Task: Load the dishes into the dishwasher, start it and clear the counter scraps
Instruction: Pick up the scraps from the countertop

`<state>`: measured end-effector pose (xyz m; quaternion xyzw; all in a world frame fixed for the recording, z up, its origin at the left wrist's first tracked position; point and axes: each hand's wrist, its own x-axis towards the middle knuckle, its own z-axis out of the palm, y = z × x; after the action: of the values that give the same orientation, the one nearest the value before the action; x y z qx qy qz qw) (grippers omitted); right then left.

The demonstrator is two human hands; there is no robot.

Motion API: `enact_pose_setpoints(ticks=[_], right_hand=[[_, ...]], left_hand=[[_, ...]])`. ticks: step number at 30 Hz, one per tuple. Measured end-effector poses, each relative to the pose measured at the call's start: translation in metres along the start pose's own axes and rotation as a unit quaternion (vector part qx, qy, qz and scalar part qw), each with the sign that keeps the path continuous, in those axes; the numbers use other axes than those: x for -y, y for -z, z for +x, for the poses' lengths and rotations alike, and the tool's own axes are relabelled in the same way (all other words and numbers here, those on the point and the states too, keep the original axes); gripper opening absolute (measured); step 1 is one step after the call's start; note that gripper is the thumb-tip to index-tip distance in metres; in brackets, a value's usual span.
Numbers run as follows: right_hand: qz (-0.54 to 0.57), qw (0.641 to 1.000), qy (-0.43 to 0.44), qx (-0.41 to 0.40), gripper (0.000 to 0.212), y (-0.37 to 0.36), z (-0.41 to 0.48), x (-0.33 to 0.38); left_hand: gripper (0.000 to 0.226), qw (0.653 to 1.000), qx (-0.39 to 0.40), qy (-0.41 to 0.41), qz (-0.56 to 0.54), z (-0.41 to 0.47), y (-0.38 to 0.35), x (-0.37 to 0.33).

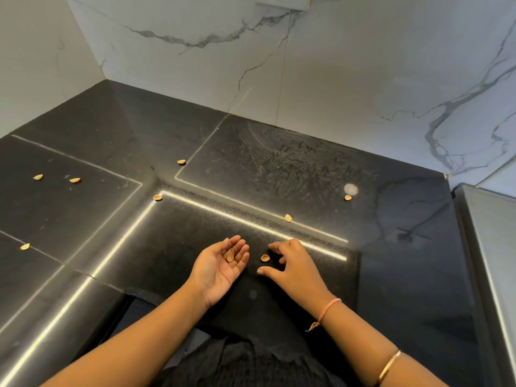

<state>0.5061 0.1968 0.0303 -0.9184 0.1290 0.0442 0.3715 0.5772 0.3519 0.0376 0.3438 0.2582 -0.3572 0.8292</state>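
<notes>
Both hands spread: left hand (pixel 220 268) cups one shell (pixel 230 255), more shells (pixel 288 218) scattered on counter (pixel 279 169).

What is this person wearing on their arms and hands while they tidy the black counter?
Both forearms are bare, with no sleeves or gloves in view. The right wrist carries a thin pinkish-orange thread bracelet with a knotted loose end hanging down. Farther up the same arm sits a slim gold-coloured bangle. The left hand and its arm show no jewellery. No rings are visible on the right hand.
</notes>
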Motion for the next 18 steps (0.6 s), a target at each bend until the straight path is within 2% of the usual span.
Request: enact_pose_setpoints(ticks=[4, 8, 10, 14, 18], right_hand=[[-0.034, 0.997, 0.046, -0.047, 0.058, -0.020, -0.004, 0.008], [-0.065, 0.985, 0.131, -0.095, 0.043, -0.033, -0.009, 0.016], [-0.055, 0.978, 0.181, -0.087, 0.036, -0.038, -0.008, 0.021], [-0.048, 0.970, 0.239, -0.016, 0.030, -0.052, -0.005, 0.038], [-0.077, 0.968, 0.229, -0.063, 0.020, -0.056, 0.002, 0.040]], left_hand=[[0.023, 0.999, 0.027, -0.005, -0.019, 0.000, 0.000, -0.015], [0.023, 0.996, 0.059, -0.058, -0.038, -0.003, 0.002, -0.053], [0.023, 0.993, 0.063, -0.090, -0.048, -0.006, 0.007, -0.074], [0.022, 0.985, 0.043, -0.145, -0.080, -0.018, 0.023, -0.097], [0.022, 0.982, 0.019, -0.160, -0.096, -0.029, 0.042, -0.096]])
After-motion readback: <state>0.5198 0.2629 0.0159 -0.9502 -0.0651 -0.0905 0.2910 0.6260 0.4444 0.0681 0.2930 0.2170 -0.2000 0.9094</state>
